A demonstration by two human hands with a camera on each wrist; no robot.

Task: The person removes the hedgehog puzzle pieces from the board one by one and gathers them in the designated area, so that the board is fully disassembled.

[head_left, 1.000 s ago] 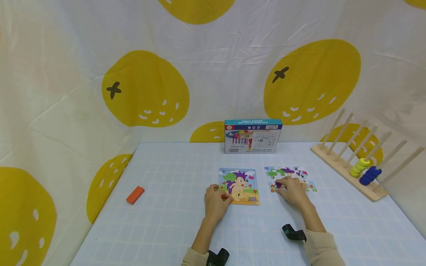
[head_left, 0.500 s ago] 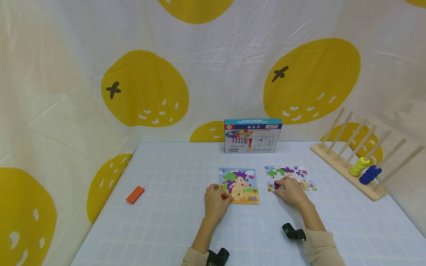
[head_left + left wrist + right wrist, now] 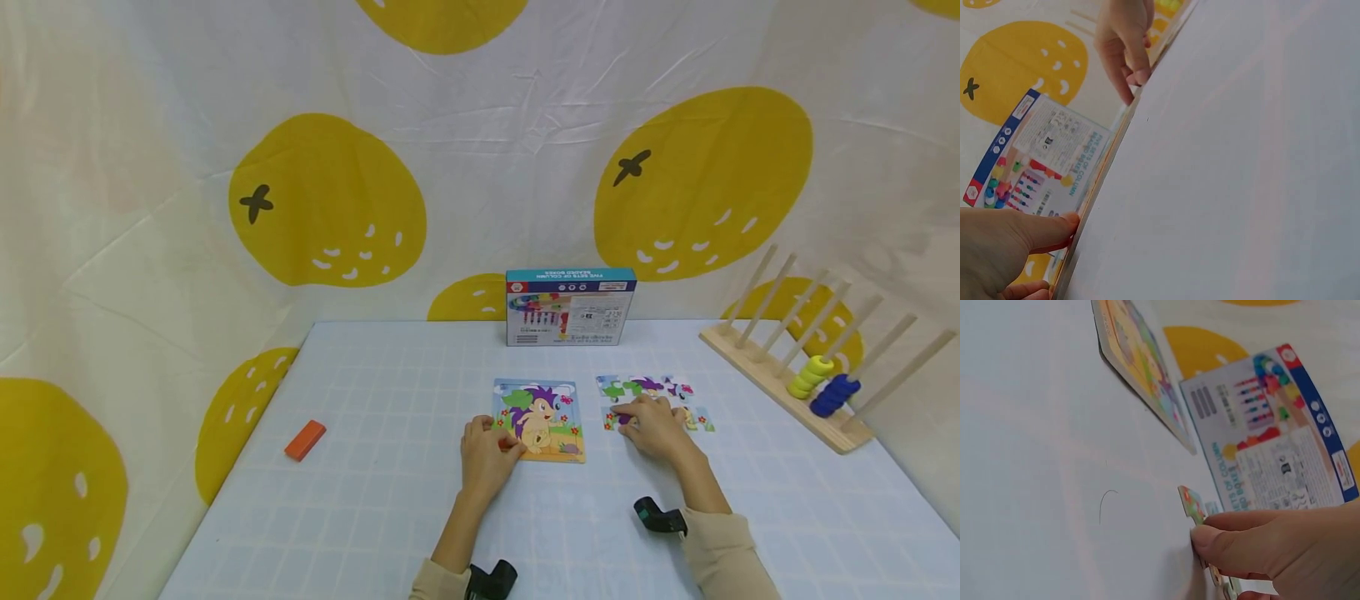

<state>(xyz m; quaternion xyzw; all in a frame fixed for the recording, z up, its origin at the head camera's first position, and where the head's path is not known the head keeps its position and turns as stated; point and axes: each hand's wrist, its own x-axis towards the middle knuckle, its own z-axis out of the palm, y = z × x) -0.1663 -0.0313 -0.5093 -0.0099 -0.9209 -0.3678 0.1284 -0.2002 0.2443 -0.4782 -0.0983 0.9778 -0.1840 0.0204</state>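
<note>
A square puzzle board (image 3: 558, 454) with a purple-haired hedgehog picture lies mid-table. My left hand (image 3: 483, 458) holds its near-left corner, thumb at the near edge and fingers along the left side. The left wrist view has the thumb (image 3: 1054, 230) right at the board's thin edge. To the right of the board lie two rows of puzzle pieces. My right hand (image 3: 656, 429) is over the nearer row, partly covering it. In the right wrist view, thumb and index finger pinch a puzzle piece (image 3: 1191, 503) close over the table. The farther row (image 3: 645, 386) lies uncovered behind that hand.
A toy box (image 3: 570, 308) stands upright at the back against the fruit-print cloth. At the right is a wooden peg rack (image 3: 787, 387) with yellow beads (image 3: 810, 377) and blue beads (image 3: 834, 396). An orange block (image 3: 305, 440) lies on the left.
The right hand's fingertips have shifted slightly left, and the leftmost piece of the nearer row has slid a little left with them. The left hand and the board have stayed in place.
</note>
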